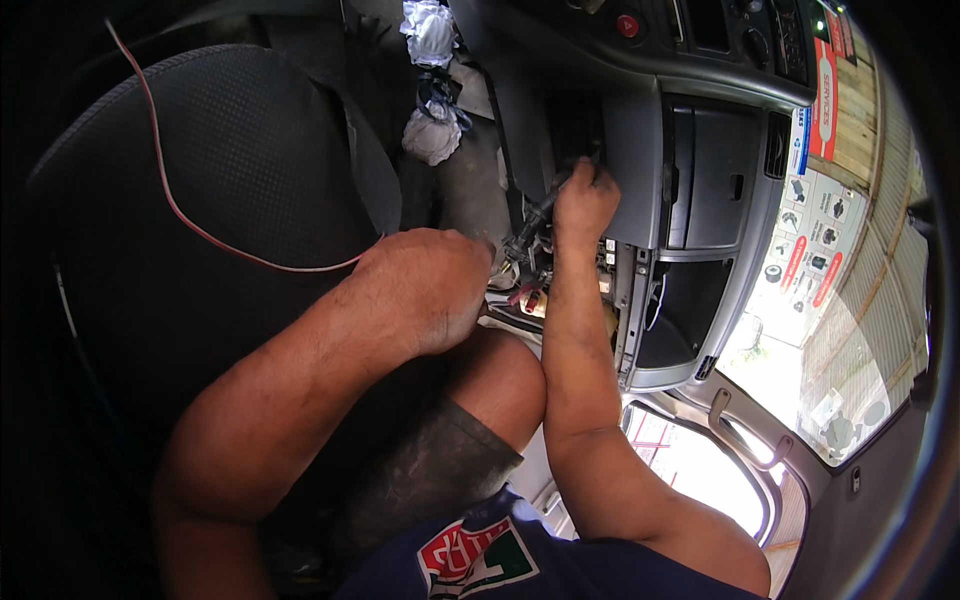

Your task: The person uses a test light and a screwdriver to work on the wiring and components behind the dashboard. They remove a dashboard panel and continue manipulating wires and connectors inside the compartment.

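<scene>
Partly hidden — right hand (585,200) fingertips behind dashboard (640,170)

Dashboard gap (560,150) hides the right hand's fingertips.

Dark fabric car seat (230,180): thin red wire (165,190) trails across it.

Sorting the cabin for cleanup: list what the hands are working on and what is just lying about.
In use:
right hand on dark tool
left hand by red wire
open lower dashboard

Lying about:
white rags
black seat
glovebox
</scene>
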The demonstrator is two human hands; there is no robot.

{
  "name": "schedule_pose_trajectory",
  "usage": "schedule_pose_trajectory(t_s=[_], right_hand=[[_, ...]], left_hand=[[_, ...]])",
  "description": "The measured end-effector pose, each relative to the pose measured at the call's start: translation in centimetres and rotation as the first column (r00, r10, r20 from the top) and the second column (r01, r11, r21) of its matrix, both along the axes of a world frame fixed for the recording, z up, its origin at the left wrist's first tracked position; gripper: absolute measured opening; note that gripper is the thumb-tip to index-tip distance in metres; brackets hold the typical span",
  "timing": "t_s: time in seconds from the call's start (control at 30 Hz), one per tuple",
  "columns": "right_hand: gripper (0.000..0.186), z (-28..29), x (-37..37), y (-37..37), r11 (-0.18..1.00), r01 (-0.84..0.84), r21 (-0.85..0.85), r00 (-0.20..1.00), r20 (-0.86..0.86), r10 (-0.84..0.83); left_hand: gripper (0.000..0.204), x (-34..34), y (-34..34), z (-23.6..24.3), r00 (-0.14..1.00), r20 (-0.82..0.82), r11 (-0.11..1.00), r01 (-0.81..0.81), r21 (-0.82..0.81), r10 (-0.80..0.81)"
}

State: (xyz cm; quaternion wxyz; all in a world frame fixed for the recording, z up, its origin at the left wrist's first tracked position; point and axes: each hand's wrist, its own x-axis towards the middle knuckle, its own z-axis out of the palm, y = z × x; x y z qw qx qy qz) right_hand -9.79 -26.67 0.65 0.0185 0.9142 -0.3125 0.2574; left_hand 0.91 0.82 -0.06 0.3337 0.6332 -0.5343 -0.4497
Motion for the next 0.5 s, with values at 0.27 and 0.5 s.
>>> schedule_pose_trajectory(t_s=[0.27,0.5], right_hand=[[0.030,0.2,0.1,0.4,1.000,-0.002,-0.006,1.000,-0.008,0.002],[0.030,0.7,0.2,1.0,0.994,-0.010,0.112,0.998,0.060,0.004]], left_hand=[[0.052,0.0,0.1,0.2,1.000,-0.013,1.000,-0.001,0.010,0.001],[0.030,-0.7,0.4,0.0,0.993,0.023,0.989,-0.111,-0.096,0.114]])
